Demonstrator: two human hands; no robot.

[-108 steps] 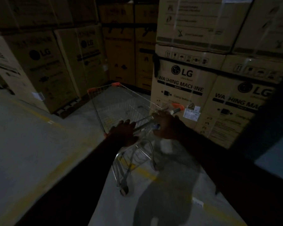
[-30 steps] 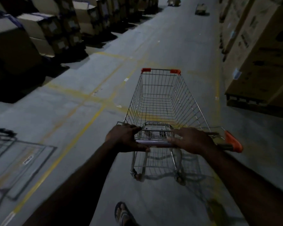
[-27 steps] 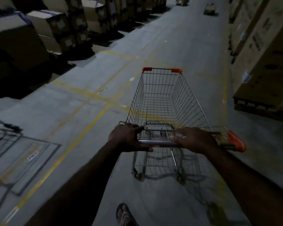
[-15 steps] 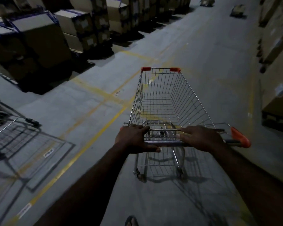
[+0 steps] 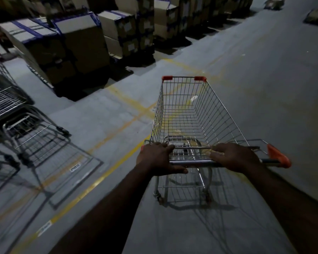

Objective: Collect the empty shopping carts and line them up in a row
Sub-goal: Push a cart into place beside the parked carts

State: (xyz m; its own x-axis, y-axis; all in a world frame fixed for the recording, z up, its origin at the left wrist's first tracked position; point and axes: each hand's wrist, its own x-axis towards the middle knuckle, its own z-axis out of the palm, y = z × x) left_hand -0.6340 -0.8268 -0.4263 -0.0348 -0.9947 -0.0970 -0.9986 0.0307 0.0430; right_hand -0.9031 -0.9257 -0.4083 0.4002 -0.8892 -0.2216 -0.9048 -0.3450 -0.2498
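Head camera: the left hand [image 5: 158, 158] and the right hand [image 5: 233, 156] both curl over the metal handle bar [image 5: 196, 163] of an empty wire shopping cart [image 5: 215, 121], the right one short of the bar's orange end cap [image 5: 278, 158]. The cart stands on the grey concrete floor [image 5: 264, 79] of an aisle, just right of a yellow floor line [image 5: 99, 180]. Other carts [image 5: 17, 121] stand at the left edge, with stacked cardboard boxes [image 5: 84, 46] beyond them.

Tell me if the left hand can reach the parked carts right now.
Probably not: the left hand grips the cart handle, and the parked carts stand off to the left across open floor. Nothing blocks them; they just look out of reach.
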